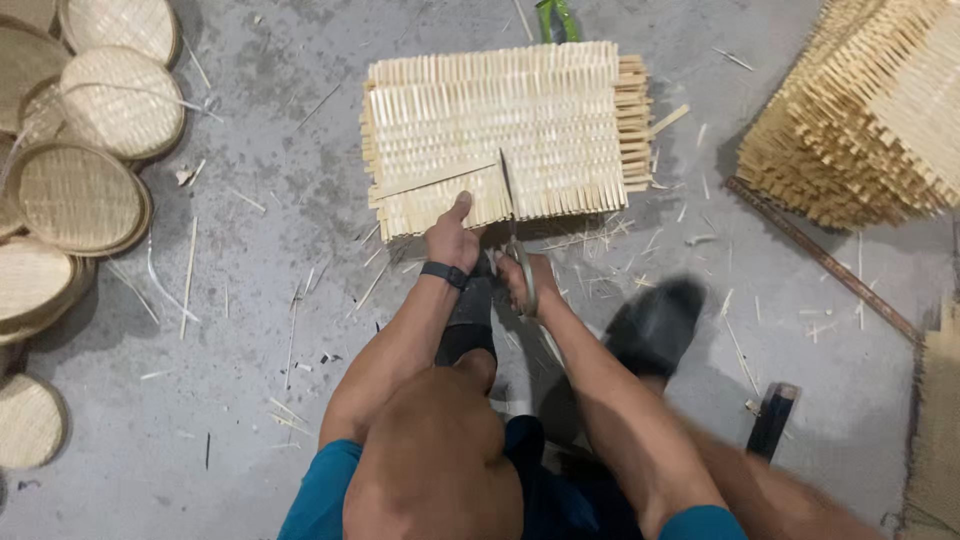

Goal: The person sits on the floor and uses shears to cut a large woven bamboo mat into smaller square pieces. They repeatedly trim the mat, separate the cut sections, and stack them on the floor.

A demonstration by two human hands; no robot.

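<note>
woven bamboo mat [510,125] just ahead of hands | left hand [452,238] pressing its edge | right hand [518,278] gripping scissors [512,215]

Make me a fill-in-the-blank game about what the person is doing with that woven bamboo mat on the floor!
1. The right hand holds a pair of ____ that cut into the woven mat.
2. The left hand presses down on the mat's near ____.
3. The round woven trays are piled on the ____ side of the picture.
4. The left wrist wears a dark ____.

Missing words: scissors; edge; left; band
</note>
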